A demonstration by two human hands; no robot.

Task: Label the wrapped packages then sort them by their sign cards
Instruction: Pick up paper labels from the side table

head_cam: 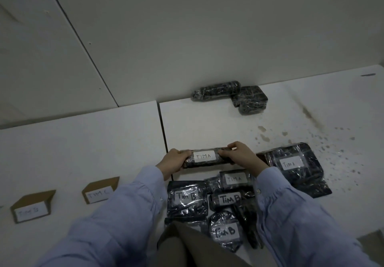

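Note:
A long black wrapped package (pixel 205 158) with a white "TIM A" label lies across the table's middle. My left hand (pixel 175 160) grips its left end and my right hand (pixel 241 155) grips its right end. Below it lie several labelled packages: a "TIM A" one (pixel 234 180), a larger "Tim A" one (pixel 299 169) at the right, and three "Tim B" ones (pixel 187 199) (pixel 227 200) (pixel 225 231). Two brown sign cards stand at the left, "Tim B" (pixel 31 210) and "Tim C" (pixel 99 193).
Two unlabelled black wrapped packages (pixel 230 96) lie against the wall at the back. The white table (pixel 207 125) has a seam down its middle and dark stains at the right. My blue sleeves (pixel 291 214) cover part of the pile.

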